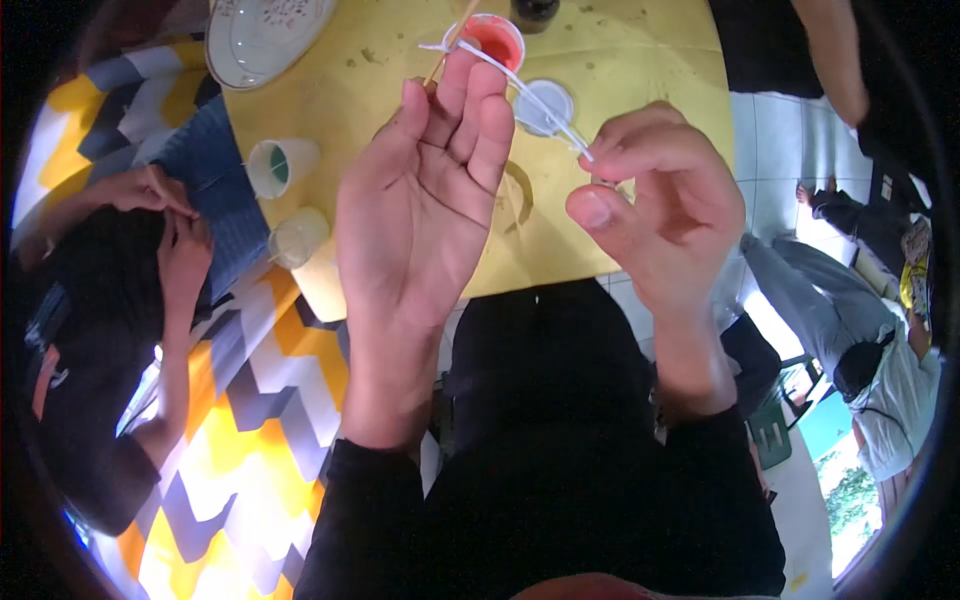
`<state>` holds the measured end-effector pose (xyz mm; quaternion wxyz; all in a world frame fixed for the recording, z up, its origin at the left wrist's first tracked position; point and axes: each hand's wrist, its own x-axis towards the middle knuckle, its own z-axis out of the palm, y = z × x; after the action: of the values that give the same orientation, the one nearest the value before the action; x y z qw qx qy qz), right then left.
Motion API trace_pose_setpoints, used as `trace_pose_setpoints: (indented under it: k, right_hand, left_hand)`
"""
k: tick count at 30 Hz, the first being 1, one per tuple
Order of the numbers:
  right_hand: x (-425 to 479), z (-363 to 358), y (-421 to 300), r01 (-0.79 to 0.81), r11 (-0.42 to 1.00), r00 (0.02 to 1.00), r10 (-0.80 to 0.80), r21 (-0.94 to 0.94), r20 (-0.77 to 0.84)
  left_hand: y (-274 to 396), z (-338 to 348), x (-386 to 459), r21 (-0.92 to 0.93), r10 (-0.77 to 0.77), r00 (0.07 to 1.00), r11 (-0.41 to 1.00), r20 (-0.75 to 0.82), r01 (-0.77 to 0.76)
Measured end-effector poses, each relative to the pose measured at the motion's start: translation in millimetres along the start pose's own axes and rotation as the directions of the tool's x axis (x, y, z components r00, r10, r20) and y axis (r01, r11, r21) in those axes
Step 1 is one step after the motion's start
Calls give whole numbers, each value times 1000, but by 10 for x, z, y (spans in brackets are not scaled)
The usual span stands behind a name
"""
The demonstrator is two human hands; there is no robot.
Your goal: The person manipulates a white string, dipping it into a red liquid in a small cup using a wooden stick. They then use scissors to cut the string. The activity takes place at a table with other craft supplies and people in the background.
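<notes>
My left hand (pixel 424 202) is palm up, with a thin wooden stick (pixel 441 64) held between its thumb and fingers. White string (pixel 525 91) is tied or wrapped around the stick near my fingertips; the fingers partly hide how it is fastened. From there the string runs, doubled, down to my right hand (pixel 671 184), whose thumb and fingers pinch its other end. Just beyond my left fingertips stands a white cup of red paint-like stuff (pixel 520 41). Below the string lies a small round whitish lid or dish (pixel 531 118).
A yellow-topped table (pixel 600 240) spans the front. On it are a patterned oval plate (pixel 225 52), a cup with green inside (pixel 304 161), a clear cup (pixel 300 236) and a dark container (pixel 534 15). One person (pixel 97 300) sits at left; others are at right.
</notes>
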<state>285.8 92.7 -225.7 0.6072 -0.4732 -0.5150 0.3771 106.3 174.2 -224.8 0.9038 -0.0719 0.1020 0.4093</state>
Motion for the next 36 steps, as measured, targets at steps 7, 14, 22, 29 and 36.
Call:
trace_pose_setpoints:
  k: [7, 14, 22, 29, 36]
  right_hand:
    - [-141, -148, -878, 72, 997, 986, -74, 21, 152]
    - [-353, -26, -1706, -64, 996, 982, 73, -61, 176]
    - [-540, 338, -1572, -273, 954, 895, 299, -124, 331]
    - [-609, 640, -1637, -325, 925, 810, 379, -195, 447]
    - [-589, 799, -1477, -231, 935, 858, 326, -270, 396]
  left_hand:
    - [-288, 585, -646, -41, 24, 990, 999, -142, -31]
    - [-598, 877, -1459, 132, 94, 949, 990, -300, -56]
    - [-673, 369, -2060, 521, 421, 774, 842, -473, -140]
    - [-641, 841, -2309, 885, 601, 693, -452, 397, -115]
    - [-545, 1002, -2213, 980, 580, 791, -71, 193, -186]
